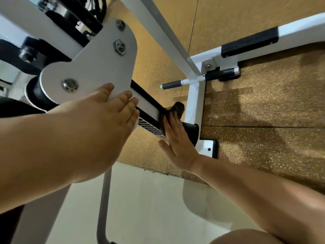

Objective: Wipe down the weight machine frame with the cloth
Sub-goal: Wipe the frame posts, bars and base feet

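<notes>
The right grip [179, 143] lies flat against the dark cloth [178, 107]. Its fingers are straight and close together, its thumb is spread out to the left, and the palm and fingers press the cloth onto the far end of a white bar [149, 106] with a black edge. The cloth is bunched over the top of that bar end and shows above and just beyond the fingertips, with a small yellow fleck at its left side. How far it reaches under the hand is hidden. Just right of the fingers, a black rounded part [191, 131] sits against the white upright of the weight machine frame [193, 99].

The left grip [98, 120] is nearer and to the left, well apart from the cloth. Its fingers are laid out, holding nothing, across the lower corner of a pale bracket plate [98, 64] and onto the near end of the same bar. Its thumb is out of sight. The plate carries three bolts, and a row of dark slots [149, 127] runs along the bar's underside between the two hands.

Farther off, a white diagonal tube runs down to a joint in the frame. There a short handle [175, 83] with dark sleeves sticks out to the left. A black ribbed pad [249, 43] sits on the white beam at the far right. The frame stands on speckled brown floor mats [263, 111], and pale floor [149, 199] lies nearest.
</notes>
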